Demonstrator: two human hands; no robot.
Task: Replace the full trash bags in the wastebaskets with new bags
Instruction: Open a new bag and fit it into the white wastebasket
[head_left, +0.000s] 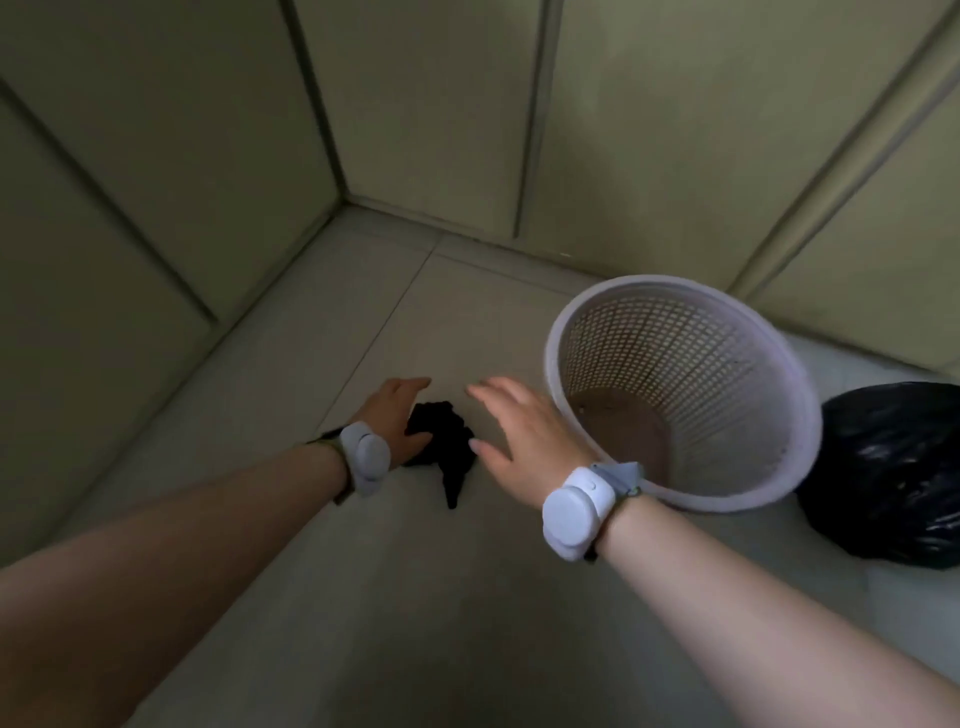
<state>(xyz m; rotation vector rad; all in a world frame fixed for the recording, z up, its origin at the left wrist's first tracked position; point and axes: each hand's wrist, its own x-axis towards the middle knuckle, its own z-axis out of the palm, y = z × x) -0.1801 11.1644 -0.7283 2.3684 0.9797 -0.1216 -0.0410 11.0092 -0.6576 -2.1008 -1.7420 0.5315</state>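
Observation:
A white mesh wastebasket (727, 332) stands on the tiled floor at the right with no bag in it; its brown bottom shows. A full black trash bag (893, 473) lies on the floor to its right. A small crumpled black new bag (447, 441) lies on the floor left of the basket. My left hand (395, 415) is at the crumpled bag, its fingers and thumb around the bag's left part. My right hand (524, 431) hovers just right of the bag with fingers spread and straight, holding nothing.
Beige panelled walls (415, 104) close in on the left and behind, meeting in a corner beyond the hands. Pale floor tiles (415, 597) stretch toward me. White bands sit on both wrists.

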